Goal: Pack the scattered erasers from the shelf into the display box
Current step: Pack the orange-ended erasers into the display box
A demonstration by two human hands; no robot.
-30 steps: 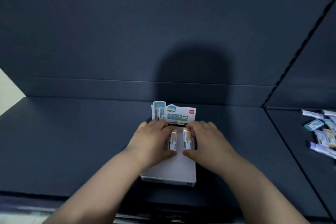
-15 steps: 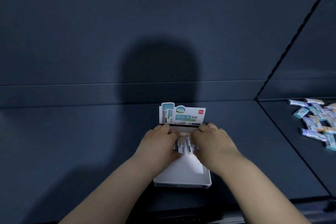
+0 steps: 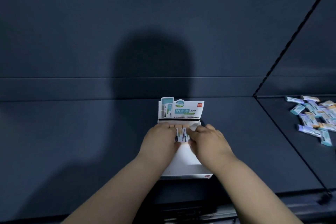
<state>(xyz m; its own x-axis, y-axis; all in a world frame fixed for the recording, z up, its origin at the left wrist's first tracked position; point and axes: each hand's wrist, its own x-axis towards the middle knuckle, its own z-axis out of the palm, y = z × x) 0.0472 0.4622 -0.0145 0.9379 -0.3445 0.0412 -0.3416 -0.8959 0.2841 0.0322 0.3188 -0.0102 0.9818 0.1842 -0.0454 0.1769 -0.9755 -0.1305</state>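
Here both hands sit inside the white box (image 3: pixel 187 171) on the dark shelf (image 3: pixel 91 142), at its far end under the printed header card (image 3: pixel 181 108). Left hand (image 3: pixel 160 138) & right hand (image 3: pixel 209 140) press two erasers (image 3: pixel 181 134) between curled fingers, standing them side by side. Grip looks closed on them, tho fingertips are partly hidden. Loose erasers (image 3: pixel 314 116) lie well apart, far right.

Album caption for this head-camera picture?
Both hands press erasers into the display box; more wait right.
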